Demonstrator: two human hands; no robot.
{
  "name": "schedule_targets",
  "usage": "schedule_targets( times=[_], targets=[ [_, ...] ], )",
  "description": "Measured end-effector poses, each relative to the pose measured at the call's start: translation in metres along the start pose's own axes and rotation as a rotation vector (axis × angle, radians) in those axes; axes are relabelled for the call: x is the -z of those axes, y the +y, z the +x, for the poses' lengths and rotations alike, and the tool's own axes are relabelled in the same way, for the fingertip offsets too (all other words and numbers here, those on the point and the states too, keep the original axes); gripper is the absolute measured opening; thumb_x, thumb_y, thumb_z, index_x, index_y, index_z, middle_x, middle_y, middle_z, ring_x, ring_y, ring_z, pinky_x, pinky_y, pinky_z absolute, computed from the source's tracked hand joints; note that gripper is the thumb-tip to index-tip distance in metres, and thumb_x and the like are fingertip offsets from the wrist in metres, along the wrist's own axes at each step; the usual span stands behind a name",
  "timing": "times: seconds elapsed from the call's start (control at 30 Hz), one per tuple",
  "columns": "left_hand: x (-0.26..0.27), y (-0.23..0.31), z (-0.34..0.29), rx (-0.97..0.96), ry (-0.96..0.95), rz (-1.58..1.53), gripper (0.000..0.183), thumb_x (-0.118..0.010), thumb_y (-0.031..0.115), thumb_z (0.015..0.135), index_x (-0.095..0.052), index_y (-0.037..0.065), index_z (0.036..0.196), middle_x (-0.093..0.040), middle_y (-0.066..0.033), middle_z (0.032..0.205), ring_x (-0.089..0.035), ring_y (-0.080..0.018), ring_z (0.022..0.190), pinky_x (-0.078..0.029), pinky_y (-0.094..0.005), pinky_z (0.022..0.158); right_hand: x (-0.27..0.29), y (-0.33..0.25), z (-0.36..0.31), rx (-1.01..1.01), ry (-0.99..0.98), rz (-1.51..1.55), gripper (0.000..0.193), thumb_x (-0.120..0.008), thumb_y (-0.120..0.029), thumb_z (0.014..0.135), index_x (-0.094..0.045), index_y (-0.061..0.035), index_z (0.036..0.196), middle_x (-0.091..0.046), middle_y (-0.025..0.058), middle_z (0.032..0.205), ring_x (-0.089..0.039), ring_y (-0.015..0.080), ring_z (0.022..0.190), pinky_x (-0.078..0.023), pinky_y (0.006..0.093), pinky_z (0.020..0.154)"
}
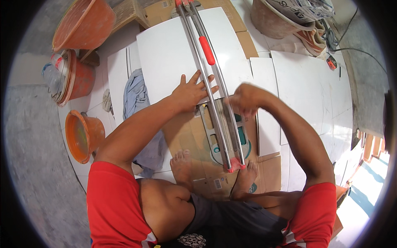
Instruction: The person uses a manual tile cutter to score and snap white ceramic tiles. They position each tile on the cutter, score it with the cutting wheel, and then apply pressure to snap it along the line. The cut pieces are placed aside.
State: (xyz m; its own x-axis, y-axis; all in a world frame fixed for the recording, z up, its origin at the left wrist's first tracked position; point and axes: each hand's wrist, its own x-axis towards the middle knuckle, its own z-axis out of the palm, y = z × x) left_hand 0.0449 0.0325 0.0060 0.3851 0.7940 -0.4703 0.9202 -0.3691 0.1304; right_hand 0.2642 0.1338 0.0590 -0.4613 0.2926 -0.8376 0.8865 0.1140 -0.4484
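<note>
A manual tile cutter (205,75) with two chrome rails and a red handle (206,51) lies lengthwise over a large white tile (165,53). Spread on the tile near its closer edge is my left hand (192,91), open, some fingertips reaching beneath the rails. My right hand (247,99) is curled closed and slightly blurred beside the right rail, at the tile's near right corner. Whatever it may hold is hidden. The cutter's red near end (235,164) sits between my bare feet, over its metal base with a green-patterned plate (240,136).
Cardboard (182,132) lies under the cutter. More white tiles (306,91) are at right, with a tape measure (331,62), shoes (310,40) and a filled tub (275,20). At left are a grey-blue cloth (135,93) and orange buckets (84,134).
</note>
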Motion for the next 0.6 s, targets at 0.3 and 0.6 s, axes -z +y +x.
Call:
schedule_targets(
  times=[0.3,0.6],
  targets=[
    [-0.004,-0.003,0.001,-0.02,0.008,0.019,0.113,-0.083,0.017,0.068,-0.021,0.036,0.16,-0.009,-0.0045,0.17,-0.012,-0.0427,0.154,-0.029,-0.0747,0.113,0.021,-0.054,0.027,0.408,0.299,0.862,0.052,-0.062,-0.036,0.1,-0.054,0.0056,0.129,-0.062,0.016,0.112,-0.067,0.0219,0.094,-0.059,0.0315,0.079],
    [-0.011,-0.005,0.0,-0.019,0.047,0.016,0.113,-0.084,0.018,0.067,-0.023,0.034,0.16,-0.009,-0.0055,0.17,-0.011,-0.0435,0.154,-0.031,-0.0751,0.111,0.054,-0.1,0.018,0.547,0.3,1.03,0.025,-0.07,-0.013,0.093,-0.061,0.0072,0.106,-0.065,0.0126,0.09,-0.068,0.0184,0.076,-0.062,0.0316,0.07]
  ],
)
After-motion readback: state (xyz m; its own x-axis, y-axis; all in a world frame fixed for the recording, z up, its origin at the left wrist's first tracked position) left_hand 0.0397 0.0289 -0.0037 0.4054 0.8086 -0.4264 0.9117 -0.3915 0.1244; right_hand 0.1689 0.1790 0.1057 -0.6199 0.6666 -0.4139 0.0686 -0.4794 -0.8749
